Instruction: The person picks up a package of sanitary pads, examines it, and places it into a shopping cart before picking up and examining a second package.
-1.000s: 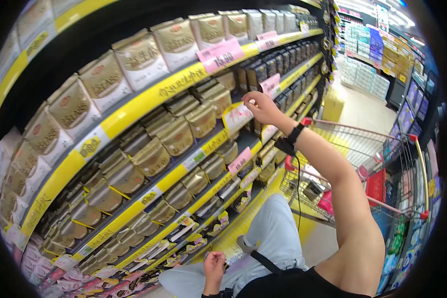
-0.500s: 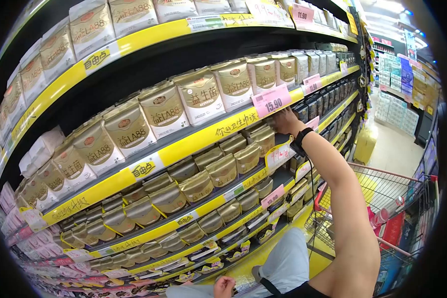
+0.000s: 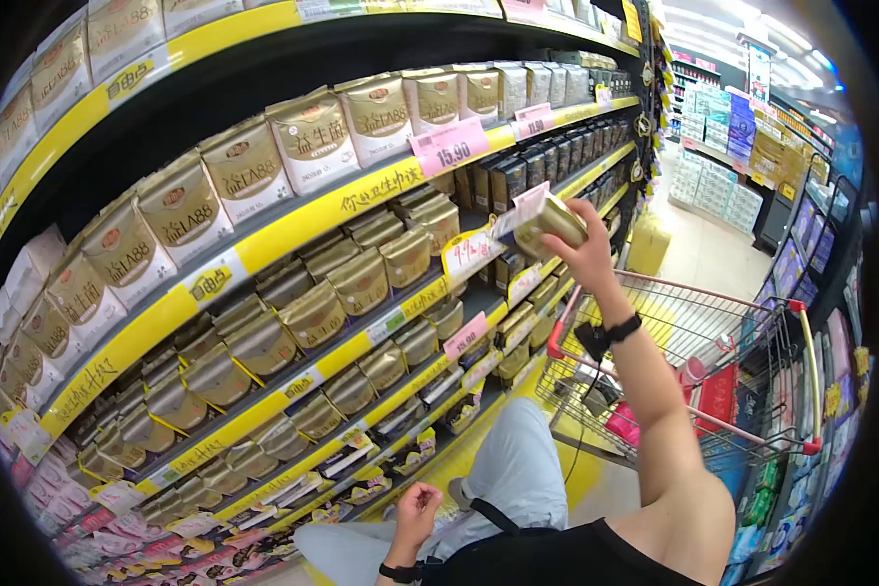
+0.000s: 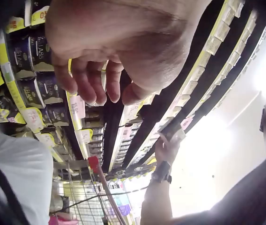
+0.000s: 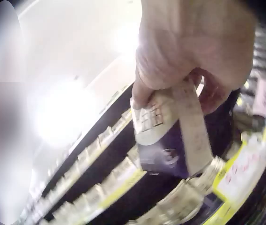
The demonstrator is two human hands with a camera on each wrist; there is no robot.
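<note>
My right hand (image 3: 588,246) grips a gold pack of sanitary pads (image 3: 549,230), held just out from the shelf beside a yellow-edged price sign (image 3: 471,254). Close up in the right wrist view, the pack (image 5: 163,136) has a pale gold upper part with printed characters, a dark purple lower part and a pale side; thumb and fingers pinch its top end. Low in front of my lap is my left hand (image 3: 417,513), fingers loosely curled and holding nothing. Rows of similar gold packs (image 3: 405,259) stand on the shelf left of the price sign.
Long tiered shelves with yellow label edges (image 3: 293,234) run along my left. A wire shopping cart (image 3: 693,293) with a few items stands at my right, below the raised arm. Farther down the aisle is a yellow block (image 3: 648,244) near stacked white packages (image 3: 718,186).
My right hand was empty at the price sign, then reached into the shelf behind it. Now it is back out with a gold pack of sanitary pads. The head view also shifted.
</note>
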